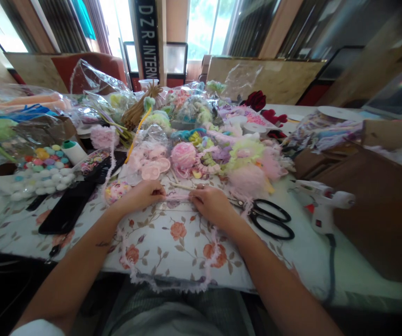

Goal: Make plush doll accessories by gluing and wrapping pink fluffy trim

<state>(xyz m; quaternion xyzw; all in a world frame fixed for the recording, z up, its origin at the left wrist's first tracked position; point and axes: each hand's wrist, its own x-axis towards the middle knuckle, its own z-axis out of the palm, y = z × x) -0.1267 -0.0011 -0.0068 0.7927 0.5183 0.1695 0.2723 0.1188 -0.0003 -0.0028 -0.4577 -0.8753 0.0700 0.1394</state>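
Observation:
Between my two hands a short stretch of pale pink yarn (178,198) is pulled level, just above the flowered cloth. My left hand (145,193) pinches its left end, and my right hand (206,198) pinches the other. Fluffy pink-white yarn (167,285) hangs in a wide loop below, over the table's front edge. A thin pale stick (182,186) lies just beyond my fingertips. Left of my left hand sits a round, colourful doll-face piece (116,191). Black-handled scissors (271,218) lie right of my right hand, their blades partly hidden by pink fluff.
A white glue gun (327,200) stands at the right beside a cardboard box (379,210). Black phone-like slab (67,210) and bags of pompoms (43,179) lie at the left. Yarn balls (184,156), flowers and plastic-wrapped pieces are heaped at the back.

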